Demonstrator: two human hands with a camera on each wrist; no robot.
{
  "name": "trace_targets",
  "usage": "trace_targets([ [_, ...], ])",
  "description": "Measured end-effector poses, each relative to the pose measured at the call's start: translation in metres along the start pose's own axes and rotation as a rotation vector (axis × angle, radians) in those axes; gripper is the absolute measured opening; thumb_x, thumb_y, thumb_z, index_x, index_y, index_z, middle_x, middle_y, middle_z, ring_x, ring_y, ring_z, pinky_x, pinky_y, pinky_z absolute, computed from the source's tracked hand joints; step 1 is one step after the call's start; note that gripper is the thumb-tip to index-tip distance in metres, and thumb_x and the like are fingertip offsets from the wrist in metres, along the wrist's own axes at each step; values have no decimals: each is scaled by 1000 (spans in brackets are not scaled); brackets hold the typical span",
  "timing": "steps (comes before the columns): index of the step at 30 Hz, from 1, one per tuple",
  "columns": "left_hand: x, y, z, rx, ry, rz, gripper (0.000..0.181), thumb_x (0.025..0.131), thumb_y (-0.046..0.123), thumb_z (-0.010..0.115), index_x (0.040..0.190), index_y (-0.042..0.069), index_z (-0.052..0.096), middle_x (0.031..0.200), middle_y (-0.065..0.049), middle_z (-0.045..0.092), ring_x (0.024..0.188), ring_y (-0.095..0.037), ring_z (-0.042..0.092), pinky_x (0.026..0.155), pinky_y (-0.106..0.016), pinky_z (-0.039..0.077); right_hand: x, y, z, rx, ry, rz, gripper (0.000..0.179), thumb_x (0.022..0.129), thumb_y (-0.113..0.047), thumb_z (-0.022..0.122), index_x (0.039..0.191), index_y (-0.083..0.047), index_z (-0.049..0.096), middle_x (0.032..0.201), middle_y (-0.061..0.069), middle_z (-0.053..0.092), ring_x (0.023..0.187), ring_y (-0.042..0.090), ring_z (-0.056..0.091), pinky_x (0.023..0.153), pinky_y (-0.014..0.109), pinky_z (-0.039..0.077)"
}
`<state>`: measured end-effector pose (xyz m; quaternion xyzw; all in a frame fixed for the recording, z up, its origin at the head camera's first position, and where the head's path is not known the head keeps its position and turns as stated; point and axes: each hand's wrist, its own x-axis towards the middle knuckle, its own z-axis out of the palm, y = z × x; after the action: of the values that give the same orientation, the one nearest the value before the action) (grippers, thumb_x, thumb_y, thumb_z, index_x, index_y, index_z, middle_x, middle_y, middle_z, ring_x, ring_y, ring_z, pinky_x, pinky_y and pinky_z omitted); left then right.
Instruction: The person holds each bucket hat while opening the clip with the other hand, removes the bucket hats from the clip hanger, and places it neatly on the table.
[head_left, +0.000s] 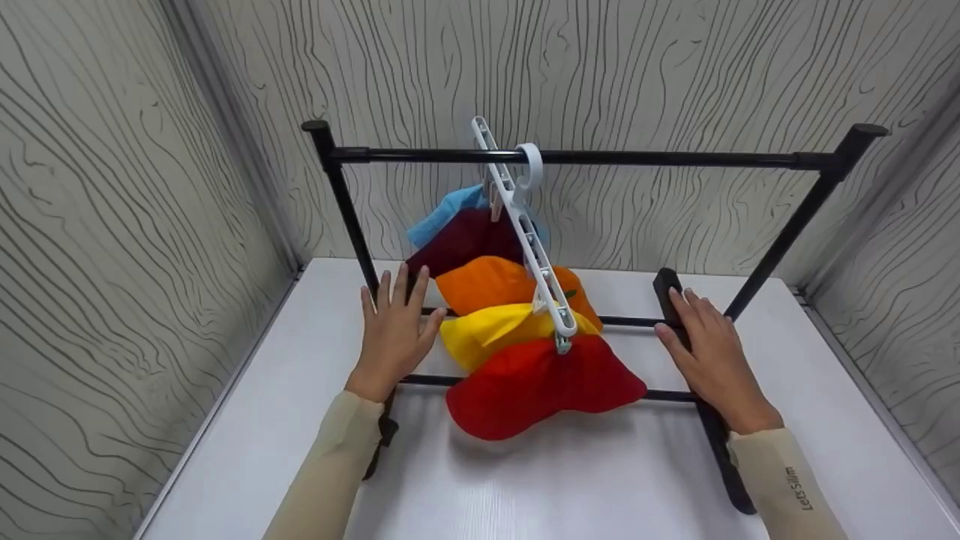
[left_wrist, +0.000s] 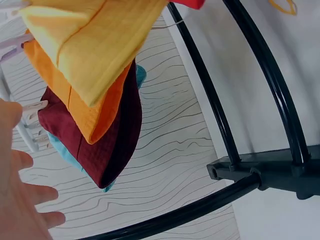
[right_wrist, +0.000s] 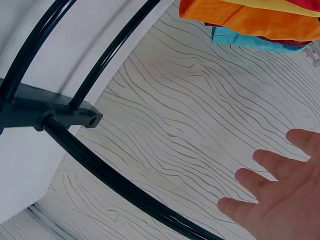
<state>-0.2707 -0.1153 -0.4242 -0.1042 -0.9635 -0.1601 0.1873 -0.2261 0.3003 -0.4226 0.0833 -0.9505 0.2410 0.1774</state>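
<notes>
A white clip hanger [head_left: 534,247] hooks over the top bar of a black rack [head_left: 637,158]. From its clips hang several bucket hats in a row: a red hat [head_left: 540,386] nearest, then a yellow hat [head_left: 480,334], an orange hat [head_left: 480,283], a dark red hat [left_wrist: 95,135] and a light blue hat [head_left: 450,214] at the back. My left hand [head_left: 395,330] is spread, fingers straight, just left of the hats and holding nothing. My right hand [head_left: 709,349] is at the rack's right side, fingers extended, with nothing in it.
The rack stands on a white table [head_left: 510,495], with lower crossbars beneath the hats and a black foot [head_left: 724,457] at the right. Wood-grain patterned walls [head_left: 637,75] close in the back and both sides. A small yellow loop [left_wrist: 284,6] shows in the left wrist view.
</notes>
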Motion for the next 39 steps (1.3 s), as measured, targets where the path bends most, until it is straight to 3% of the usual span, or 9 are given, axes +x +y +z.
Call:
trace_targets([
  [7,-5,2,-2,-156,93,51,59,97,39,53,148,15,38,149,-12,44,134,-32,43,115,-56,26,-4,-6,0,207,51,-10,50,99,-30,52,143,-7,44,145,23,43,134,42,37,106,63,31],
  [9,-7,3,-3,-211,126,76,55,96,35,56,145,14,43,144,-11,49,129,-29,49,112,-52,34,-5,-10,1,257,65,-10,46,99,-29,53,139,-6,49,139,20,50,130,32,46,110,43,38],
  [11,-9,6,-4,-263,139,94,53,96,34,57,143,14,46,141,-10,52,127,-28,51,110,-48,38,-5,-14,2,290,74,-1,43,99,-27,53,136,-7,53,135,17,55,124,27,51,105,20,40],
  [14,-10,12,-6,-355,117,101,51,96,33,58,142,13,47,139,-7,54,126,-25,52,106,-45,42,-6,-20,3,343,56,26,41,99,-28,54,135,-10,54,133,12,58,117,18,56,90,-3,32],
  [22,-16,26,-9,-532,9,84,47,97,32,56,141,16,49,137,-2,57,122,-19,55,106,-38,44,-7,-36,0,448,-73,106,45,97,-38,55,136,-16,54,138,4,56,115,-9,44,97,3,32],
  [32,-22,40,-3,-585,-35,123,45,97,34,56,139,18,52,136,-1,57,119,-19,56,102,-35,47,-6,-49,9,487,-68,-15,38,93,-24,63,130,-14,59,134,3,58,117,-11,44,97,5,34],
  [39,-24,50,0,-615,-69,148,43,97,33,56,136,14,54,133,-1,58,116,-21,57,100,-36,50,-4,-58,15,547,-85,-77,37,91,-16,66,128,-14,61,129,1,61,118,-6,48,99,7,35],
])
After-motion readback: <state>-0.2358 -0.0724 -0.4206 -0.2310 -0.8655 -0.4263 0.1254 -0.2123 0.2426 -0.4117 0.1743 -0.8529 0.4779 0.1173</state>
